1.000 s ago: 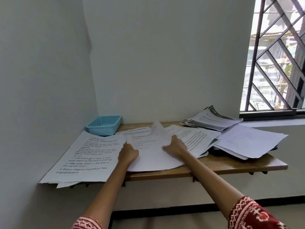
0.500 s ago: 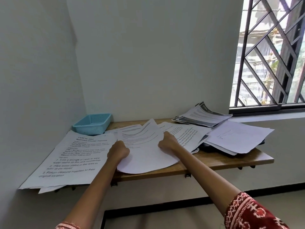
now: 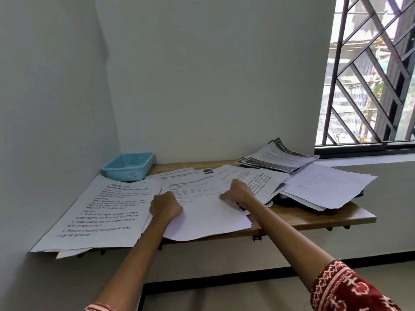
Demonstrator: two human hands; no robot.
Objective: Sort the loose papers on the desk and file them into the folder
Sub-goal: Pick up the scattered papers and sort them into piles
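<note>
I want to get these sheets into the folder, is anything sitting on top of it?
Yes. The dark folder on the right of the desk lies buried under a loose paper pile; only its edges show.

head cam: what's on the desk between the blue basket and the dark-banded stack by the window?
In the head view, between the blue basket and the dark-banded stack, a bare strip of wooden desk along the wall, with overlapping printed sheets just in front.
</note>
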